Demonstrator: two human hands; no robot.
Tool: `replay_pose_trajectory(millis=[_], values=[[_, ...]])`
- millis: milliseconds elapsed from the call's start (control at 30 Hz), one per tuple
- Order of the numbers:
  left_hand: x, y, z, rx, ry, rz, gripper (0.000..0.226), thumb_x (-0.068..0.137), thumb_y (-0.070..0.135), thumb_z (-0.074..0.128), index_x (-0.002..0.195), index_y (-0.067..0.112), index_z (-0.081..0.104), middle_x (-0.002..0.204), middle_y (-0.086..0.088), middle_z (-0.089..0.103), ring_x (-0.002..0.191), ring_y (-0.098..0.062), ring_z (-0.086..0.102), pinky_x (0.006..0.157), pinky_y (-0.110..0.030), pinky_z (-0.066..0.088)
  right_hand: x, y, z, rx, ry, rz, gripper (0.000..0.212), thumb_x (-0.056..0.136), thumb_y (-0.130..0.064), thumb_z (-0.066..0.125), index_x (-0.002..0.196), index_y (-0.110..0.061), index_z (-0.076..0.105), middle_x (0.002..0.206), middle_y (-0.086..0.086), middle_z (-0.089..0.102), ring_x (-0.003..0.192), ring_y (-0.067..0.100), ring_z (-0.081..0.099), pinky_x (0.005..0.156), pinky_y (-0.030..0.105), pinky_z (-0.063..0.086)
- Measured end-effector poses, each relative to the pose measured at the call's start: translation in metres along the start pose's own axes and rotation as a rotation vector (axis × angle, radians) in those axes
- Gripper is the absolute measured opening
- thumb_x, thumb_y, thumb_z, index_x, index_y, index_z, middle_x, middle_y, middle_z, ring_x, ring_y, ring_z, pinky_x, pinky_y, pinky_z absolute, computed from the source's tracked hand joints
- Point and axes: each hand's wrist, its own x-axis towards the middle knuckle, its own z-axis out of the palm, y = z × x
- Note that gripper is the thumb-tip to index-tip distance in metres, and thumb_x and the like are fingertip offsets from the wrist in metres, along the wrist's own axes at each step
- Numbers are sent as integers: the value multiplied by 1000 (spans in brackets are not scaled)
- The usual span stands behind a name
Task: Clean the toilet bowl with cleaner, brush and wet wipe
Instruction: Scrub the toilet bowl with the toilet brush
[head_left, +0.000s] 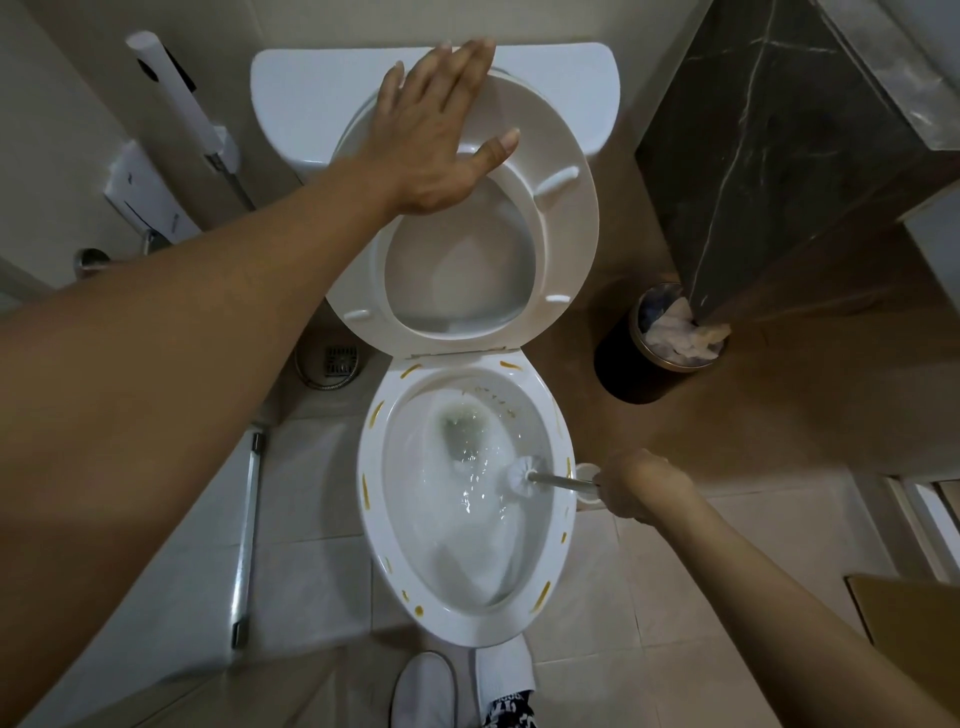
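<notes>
I can read no words, numbers or brand names anywhere here. The white wall-mounted box (143, 195) to my left carries a dark printed mark, too small and blurred for me to make out.

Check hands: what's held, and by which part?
Right hand grips the toilet brush by the handle's outer end. Left hand holds nothing, flat against the raised seat.

We stand in a bathroom, toilet bowl (462, 519) with raised seat (561, 249), tiled floor (649, 597), floor drain (340, 359), waste bin (644, 364).
</notes>
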Motion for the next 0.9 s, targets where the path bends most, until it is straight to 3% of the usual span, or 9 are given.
replay_pose_trajectory(millis=[133,367,500,600,700,800,900], values=[[0,0,0,-3,-2,4,78,92,63,18,152,17,-3,160,-3,0,147,-23,-1,117,-48,-2,3,-12,9,108,168,23,31,96,-15,46,126,-13,55,112,6,59,102,25,61,72,30,46],[0,-1,1,8,3,3,78,92,63,19,152,17,-2,160,-4,1,147,-24,0,117,-48,-1,23,-19,15,258,230,-13,33,98,-22,42,127,-20,57,108,8,61,96,26,62,75,34,51],[1,-1,2,12,6,2,79,91,64,18,152,18,-1,160,-3,2,147,-24,1,117,-48,-1,27,-38,31,367,156,-205,35,101,-29,37,131,-28,56,116,9,62,99,27,61,84,39,53],[0,-2,1,1,3,1,78,91,64,18,152,18,-1,160,-2,2,147,-23,0,117,-48,-1,21,-23,55,503,160,-162,27,102,-30,37,119,-23,58,117,13,63,99,28,60,83,38,49],[-1,-1,0,4,1,1,78,91,63,17,152,18,-2,160,-3,1,147,-23,0,117,-48,-1,17,-2,74,484,181,-71,39,102,-34,36,137,-33,50,122,12,61,108,32,58,85,35,47],[0,0,-1,6,-5,-1,78,92,63,18,152,18,-2,160,-3,1,147,-23,-1,117,-48,-1,24,-15,73,526,204,-102,37,102,-31,37,135,-23,53,119,13,61,108,33,58,83,34,46],[0,0,-1,5,-7,2,78,91,63,17,152,18,-2,160,-3,1,147,-23,-1,117,-48,-1,30,-49,66,540,173,-176,36,102,-29,37,133,-21,54,122,14,61,111,34,58,93,37,48]])
